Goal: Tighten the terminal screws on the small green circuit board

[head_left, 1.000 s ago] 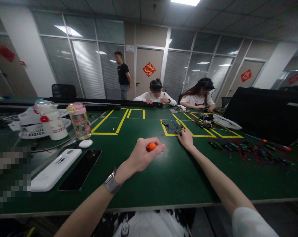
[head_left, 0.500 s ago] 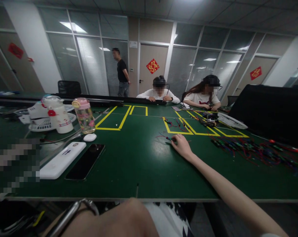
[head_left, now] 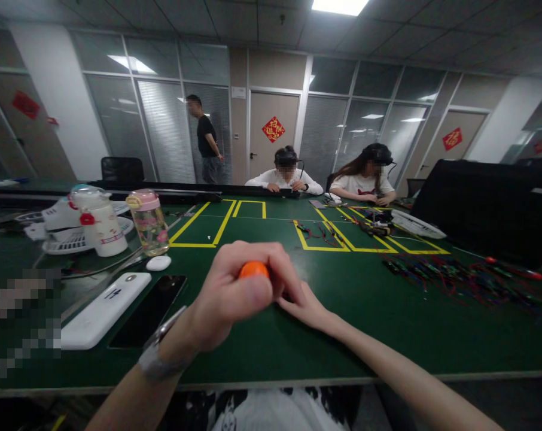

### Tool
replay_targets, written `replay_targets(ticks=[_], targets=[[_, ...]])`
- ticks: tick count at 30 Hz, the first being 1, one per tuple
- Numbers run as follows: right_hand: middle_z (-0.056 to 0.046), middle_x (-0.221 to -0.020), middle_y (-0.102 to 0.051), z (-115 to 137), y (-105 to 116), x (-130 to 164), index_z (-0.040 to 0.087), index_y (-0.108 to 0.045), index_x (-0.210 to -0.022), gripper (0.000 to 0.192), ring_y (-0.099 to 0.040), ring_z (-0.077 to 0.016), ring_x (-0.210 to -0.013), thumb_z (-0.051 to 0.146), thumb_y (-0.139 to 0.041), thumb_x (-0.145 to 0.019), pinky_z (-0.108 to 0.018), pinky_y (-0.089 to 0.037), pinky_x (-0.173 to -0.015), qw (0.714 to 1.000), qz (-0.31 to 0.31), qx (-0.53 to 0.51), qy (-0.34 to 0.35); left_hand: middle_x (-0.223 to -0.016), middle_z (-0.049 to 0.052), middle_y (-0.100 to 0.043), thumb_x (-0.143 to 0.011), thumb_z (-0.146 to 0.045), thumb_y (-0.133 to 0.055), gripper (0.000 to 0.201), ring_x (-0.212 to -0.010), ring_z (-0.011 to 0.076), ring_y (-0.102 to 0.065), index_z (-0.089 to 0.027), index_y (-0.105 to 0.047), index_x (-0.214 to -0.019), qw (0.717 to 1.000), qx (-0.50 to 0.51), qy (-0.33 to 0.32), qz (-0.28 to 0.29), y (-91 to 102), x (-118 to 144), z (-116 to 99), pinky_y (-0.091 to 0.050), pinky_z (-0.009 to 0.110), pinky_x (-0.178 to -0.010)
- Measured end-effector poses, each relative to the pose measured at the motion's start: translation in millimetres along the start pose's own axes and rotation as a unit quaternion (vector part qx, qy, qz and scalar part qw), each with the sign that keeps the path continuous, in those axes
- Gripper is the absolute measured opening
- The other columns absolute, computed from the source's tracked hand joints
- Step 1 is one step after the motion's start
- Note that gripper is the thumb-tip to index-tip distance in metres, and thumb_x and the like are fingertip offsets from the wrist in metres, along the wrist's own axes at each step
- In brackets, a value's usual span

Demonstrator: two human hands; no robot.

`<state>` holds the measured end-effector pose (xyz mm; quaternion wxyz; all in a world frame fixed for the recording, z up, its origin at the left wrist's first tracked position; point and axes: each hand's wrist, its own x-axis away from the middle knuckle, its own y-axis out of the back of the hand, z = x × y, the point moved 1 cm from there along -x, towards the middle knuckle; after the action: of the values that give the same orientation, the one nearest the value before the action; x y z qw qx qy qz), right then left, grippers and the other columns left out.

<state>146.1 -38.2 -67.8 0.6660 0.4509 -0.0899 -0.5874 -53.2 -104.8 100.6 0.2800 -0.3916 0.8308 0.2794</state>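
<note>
My left hand is raised above the green table, fingers closed around an orange-handled tool; only the orange end shows. A watch sits on that wrist. My right hand lies on the table just right of and behind the left hand, partly hidden by it, so what its fingers hold is not visible. A heap of red and black wires lies to the right.
A black phone, a white case, a pink-lidded bottle and a white bottle stand at the left. Yellow tape boxes mark the table. Two seated people work across it; one person stands by the glass wall.
My left hand dropped below the table edge and has come back up, closer to the camera, with the orange tool. My right hand has pulled back from the yellow box toward me.
</note>
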Motion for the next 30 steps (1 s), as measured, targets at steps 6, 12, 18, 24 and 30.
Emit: replay_targets(ticks=[6, 12, 18, 24, 30], targets=[[-0.002, -0.078, -0.060, 10, -1, -1, 0.016, -0.066, -0.083, 0.012, -0.055, -0.0147, -0.073, 0.007, -0.062, -0.076, -0.026, -0.043, -0.069, 1.000, 0.019, 0.012, 0.002, -0.060, -0.004, -0.045, -0.090, -0.044, -0.048, 0.032, -0.044, 0.0054, -0.033, -0.017, -0.047, -0.073, 0.952, 0.269, 0.106, -0.103, -7.7, -30, 86, -0.028, 0.019, -0.045], [-0.003, -0.081, -0.059, 11, -2, -2, 0.015, -0.069, -0.081, 0.008, -0.054, -0.0155, -0.074, 0.009, -0.067, -0.076, -0.026, -0.042, -0.068, 0.999, 0.040, 0.024, 0.004, -0.056, -0.006, -0.042, -0.092, -0.042, -0.046, 0.028, -0.047, 0.0060, -0.035, -0.017, -0.046, -0.078, 0.943, 0.266, 0.158, -0.124, -25.8, -17, 128, -0.027, 0.019, -0.048], [-0.002, -0.077, -0.060, 7, -3, -4, 0.016, -0.070, -0.073, 0.009, -0.054, -0.0140, -0.070, 0.007, -0.068, -0.075, -0.024, -0.041, -0.066, 0.999, 0.031, -0.021, -0.002, -0.056, -0.007, -0.041, -0.093, -0.043, -0.043, 0.030, -0.047, 0.0059, -0.034, -0.017, -0.046, -0.078, 0.954, 0.229, 0.149, -0.123, -33.4, -14, 150, -0.028, 0.019, -0.048], [-0.001, -0.076, -0.062, 6, -3, -5, 0.017, -0.072, -0.073, 0.009, -0.055, -0.0139, -0.070, 0.011, -0.067, -0.077, -0.023, -0.041, -0.066, 0.999, 0.025, -0.024, -0.002, -0.056, -0.007, -0.041, -0.093, -0.043, -0.044, 0.030, -0.047, 0.0058, -0.034, -0.017, -0.045, -0.077, 0.955, 0.227, 0.145, -0.125, -31.5, -18, 144, -0.027, 0.019, -0.048], [-0.003, -0.079, -0.063, 3, -4, -3, 0.018, -0.075, -0.080, 0.006, -0.057, -0.0150, -0.073, 0.018, -0.069, -0.078, -0.025, -0.043, -0.067, 0.999, 0.026, -0.017, -0.023, -0.057, -0.007, -0.041, -0.092, -0.042, -0.045, 0.030, -0.047, 0.0058, -0.035, -0.017, -0.045, -0.076, 0.956, 0.219, 0.131, -0.148, -23.7, -21, 143, -0.027, 0.019, -0.048]])
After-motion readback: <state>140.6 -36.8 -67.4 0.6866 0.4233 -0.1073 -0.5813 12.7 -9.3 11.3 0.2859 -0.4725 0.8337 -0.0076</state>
